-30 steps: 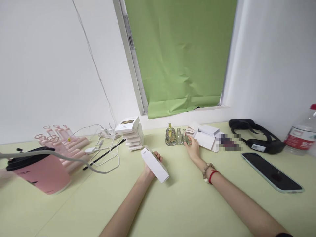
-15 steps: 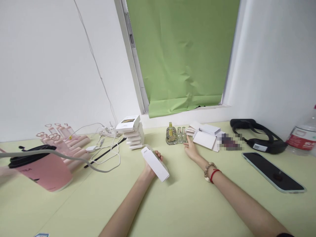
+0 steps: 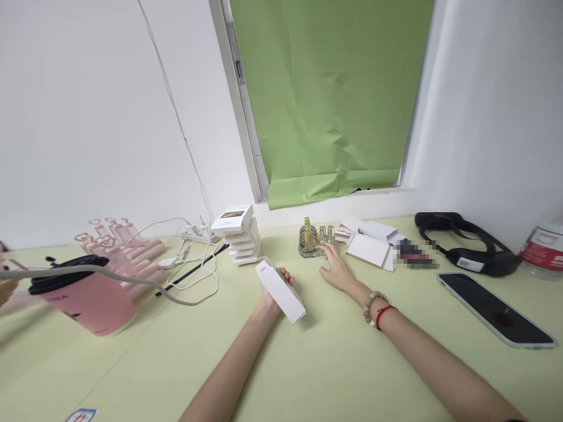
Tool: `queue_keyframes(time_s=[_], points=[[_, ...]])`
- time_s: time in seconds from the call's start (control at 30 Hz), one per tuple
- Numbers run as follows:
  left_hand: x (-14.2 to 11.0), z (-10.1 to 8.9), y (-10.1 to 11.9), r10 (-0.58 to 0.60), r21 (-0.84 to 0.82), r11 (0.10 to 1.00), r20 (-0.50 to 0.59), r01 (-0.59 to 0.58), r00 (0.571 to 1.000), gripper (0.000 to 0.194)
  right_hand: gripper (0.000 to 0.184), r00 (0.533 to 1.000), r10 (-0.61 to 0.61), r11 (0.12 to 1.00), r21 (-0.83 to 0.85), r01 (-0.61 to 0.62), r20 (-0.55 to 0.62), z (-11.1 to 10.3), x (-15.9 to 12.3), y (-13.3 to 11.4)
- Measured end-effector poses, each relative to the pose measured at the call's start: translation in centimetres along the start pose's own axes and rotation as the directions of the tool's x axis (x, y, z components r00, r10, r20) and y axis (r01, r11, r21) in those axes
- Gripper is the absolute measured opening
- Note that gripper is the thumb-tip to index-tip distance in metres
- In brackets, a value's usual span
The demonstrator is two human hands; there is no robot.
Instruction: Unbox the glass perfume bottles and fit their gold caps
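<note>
My left hand (image 3: 270, 301) is wrapped round a slim white box (image 3: 281, 292), held tilted above the table. My right hand (image 3: 339, 271) reaches forward with its fingers apart and nothing visible in it. Its fingertips are by the small glass bottles (image 3: 326, 233) with silvery caps; whether they touch one I cannot tell. Left of these stands a row of glass perfume bottles (image 3: 308, 240) with gold-coloured necks. A stack of white boxes (image 3: 240, 237) stands behind my left hand. Opened white cartons (image 3: 369, 249) lie to the right of the bottles.
On the left are a pink cup (image 3: 94, 305) with black lid, pink tubes (image 3: 141, 258) with heart-shaped tops, and white cables (image 3: 211, 266). Another person's hand (image 3: 5, 288) shows at the left edge. A phone (image 3: 497, 310), a black headset (image 3: 484, 252) and a plastic bottle (image 3: 543, 252) are right.
My right hand has moved left, from beside the cartons to in front of the glass bottles, its fingers spreading. My left hand still holds the box. The view has shifted slightly.
</note>
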State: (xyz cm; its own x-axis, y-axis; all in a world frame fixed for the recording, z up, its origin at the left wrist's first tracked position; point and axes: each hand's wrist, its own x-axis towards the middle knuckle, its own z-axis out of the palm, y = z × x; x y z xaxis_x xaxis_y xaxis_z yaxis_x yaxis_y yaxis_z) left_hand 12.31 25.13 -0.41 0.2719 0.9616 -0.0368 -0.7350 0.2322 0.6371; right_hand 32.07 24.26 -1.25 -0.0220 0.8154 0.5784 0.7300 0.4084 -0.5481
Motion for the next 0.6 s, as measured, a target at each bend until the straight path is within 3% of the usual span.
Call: queue_keyframes(time_s=[0.1,0.27,0.37,0.5,0.6], points=[[0.03,0.07,-0.02,0.010,-0.003,1.000,-0.004,-0.010,1.000,0.029,0.070,0.992,0.036,0.999,-0.006,-0.035,0.125,0.17,0.00,-0.05],[-0.06,0.11,-0.01,0.008,0.002,1.000,0.003,-0.008,1.000,0.026,0.072,0.987,0.021,1.000,-0.005,-0.020,0.160,0.32,0.41,-0.18],[-0.16,0.11,0.00,-0.003,0.011,1.000,0.008,0.003,1.000,0.025,0.067,0.990,0.030,1.000,-0.001,-0.030,0.140,0.34,0.52,-0.29],[-0.36,0.17,0.14,-0.011,0.024,1.000,0.015,0.011,1.000,0.025,0.053,0.976,0.022,0.998,-0.065,-0.008,0.215,0.15,0.45,-0.29],[-0.52,0.22,0.28,-0.017,0.036,0.999,0.021,0.016,1.000,0.025,0.052,0.970,0.013,0.999,-0.039,-0.004,0.242,-0.01,0.40,-0.25]])
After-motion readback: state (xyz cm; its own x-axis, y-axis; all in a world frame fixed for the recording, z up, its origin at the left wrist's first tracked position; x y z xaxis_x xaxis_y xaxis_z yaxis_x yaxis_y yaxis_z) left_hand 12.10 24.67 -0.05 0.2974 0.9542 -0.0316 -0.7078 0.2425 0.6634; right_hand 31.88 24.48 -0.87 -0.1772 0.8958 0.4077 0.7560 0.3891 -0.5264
